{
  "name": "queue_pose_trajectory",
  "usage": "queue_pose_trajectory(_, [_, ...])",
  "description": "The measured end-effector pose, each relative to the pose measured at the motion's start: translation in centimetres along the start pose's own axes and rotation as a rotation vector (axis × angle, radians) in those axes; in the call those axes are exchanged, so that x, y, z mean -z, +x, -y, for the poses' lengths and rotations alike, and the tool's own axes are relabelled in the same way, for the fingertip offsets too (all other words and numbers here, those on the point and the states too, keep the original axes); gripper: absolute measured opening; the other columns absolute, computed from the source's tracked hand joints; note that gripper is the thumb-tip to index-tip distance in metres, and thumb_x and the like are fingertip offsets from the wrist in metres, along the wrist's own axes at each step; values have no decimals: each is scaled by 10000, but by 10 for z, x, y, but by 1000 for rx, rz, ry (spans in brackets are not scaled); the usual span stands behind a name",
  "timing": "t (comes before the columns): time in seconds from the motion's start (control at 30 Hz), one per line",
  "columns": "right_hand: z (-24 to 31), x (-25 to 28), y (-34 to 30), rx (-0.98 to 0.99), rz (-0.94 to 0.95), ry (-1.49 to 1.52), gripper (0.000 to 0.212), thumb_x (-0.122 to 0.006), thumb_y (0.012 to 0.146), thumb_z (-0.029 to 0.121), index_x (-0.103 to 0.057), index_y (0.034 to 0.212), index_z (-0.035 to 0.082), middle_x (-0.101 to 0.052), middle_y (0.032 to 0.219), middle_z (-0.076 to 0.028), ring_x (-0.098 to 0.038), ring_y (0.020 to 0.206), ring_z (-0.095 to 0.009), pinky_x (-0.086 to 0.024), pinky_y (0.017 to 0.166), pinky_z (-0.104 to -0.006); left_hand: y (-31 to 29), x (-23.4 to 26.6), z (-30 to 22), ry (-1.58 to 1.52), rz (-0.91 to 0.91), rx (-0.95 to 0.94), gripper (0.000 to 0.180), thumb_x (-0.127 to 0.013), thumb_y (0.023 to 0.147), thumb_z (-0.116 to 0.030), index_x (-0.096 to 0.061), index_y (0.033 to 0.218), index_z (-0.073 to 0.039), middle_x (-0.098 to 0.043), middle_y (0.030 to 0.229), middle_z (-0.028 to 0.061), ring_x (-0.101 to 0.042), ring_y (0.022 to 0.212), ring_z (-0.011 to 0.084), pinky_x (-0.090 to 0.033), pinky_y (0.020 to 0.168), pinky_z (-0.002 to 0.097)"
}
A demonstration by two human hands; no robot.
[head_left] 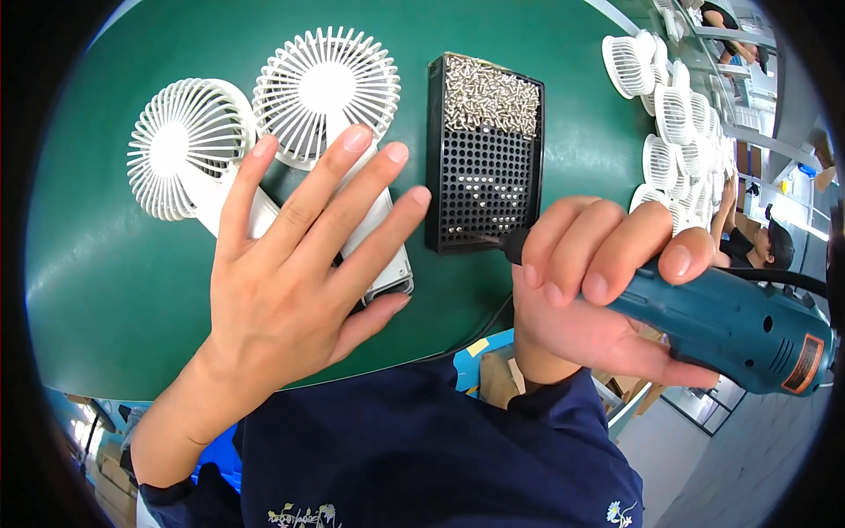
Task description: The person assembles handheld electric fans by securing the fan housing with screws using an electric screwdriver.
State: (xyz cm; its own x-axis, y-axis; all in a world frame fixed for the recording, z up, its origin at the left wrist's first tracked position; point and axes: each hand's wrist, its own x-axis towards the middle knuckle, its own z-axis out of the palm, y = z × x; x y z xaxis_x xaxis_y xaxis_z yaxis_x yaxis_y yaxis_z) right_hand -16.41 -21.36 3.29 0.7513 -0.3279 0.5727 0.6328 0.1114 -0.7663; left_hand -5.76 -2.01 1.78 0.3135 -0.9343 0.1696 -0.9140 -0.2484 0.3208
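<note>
The right hand (607,273) grasps a teal electric screwdriver (726,326), its fingers (576,251) curled over the upper side of the body while the thumb lies along the underside toward the rear. The tool's black nose (513,246) pokes out just beyond the curled fingers, and its thin bit (480,236) points left over the near end of a black screw tray (435,180); whether the tip meets a screw there is too small to tell. That tray lies to the left of the right fingers, with loose silvery screws (493,97) heaped in its far part and a grid of holes nearer the person, a few of them filled. The left hand (277,268) is palm down with its fingers (383,233) spread and clenched on nothing, above the handles of two white fans; whether it presses on them cannot be told. The left fan (172,150) has its round grille beyond and left of the little finger, the right fan (327,88) has its grille beyond the middle fingertips, and its handle emerges between the index finger and thumb. In the picture, the index fingertip appears just beside the tray's left wall. Everything rests on a green surface (480,26), with more white fans (673,114) clustered at the right.
</note>
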Motion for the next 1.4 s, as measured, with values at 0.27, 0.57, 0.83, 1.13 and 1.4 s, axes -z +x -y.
queue_pose_trajectory(0.27, [-2,-7,1,37,-3,-70,731,-529,836,762,-467,1141,100,-513,752,-57,-479,480,-181,-409,431,-322,-1,-5,-4,-17,-13,-5,659,-664,805,-425,-552,1328,-39,-527,1437,96,-421,1395,304,-210,1146,588])
queue_pose_trajectory(0.57, [-2,-15,0,21,36,-94,730,-564,827,748,-461,1145,99,-510,740,-73,-472,472,-199,-411,440,-347,-4,-7,-6,-85,-53,-3,668,-693,783,-392,-544,1334,-45,-522,1439,86,-438,1384,275,-233,1141,575])
queue_pose_trajectory(0.83, [2,-13,-1,49,88,-131,771,-556,811,775,-463,1155,92,-502,757,-65,-479,505,-188,-393,446,-330,-5,-9,-8,-83,-69,5,672,-709,748,-380,-550,1317,-60,-498,1458,81,-418,1395,260,-225,1147,570])
queue_pose_trajectory(1.13, [18,-50,1,96,-51,-96,572,-543,897,615,-529,1098,79,-497,712,-24,-453,470,-130,-391,391,-282,-3,-11,-9,-94,-93,6,660,-724,724,-353,-559,1291,-59,-494,1459,79,-410,1399,250,-224,1152,568])
queue_pose_trajectory(1.4, [12,-54,-5,11,-64,-37,581,-539,900,623,-481,1094,79,-514,722,-54,-468,478,-164,-388,399,-292,-4,-13,-9,-125,-97,20,632,-728,719,-364,-587,1253,-57,-496,1455,77,-407,1402,239,-245,1146,563])
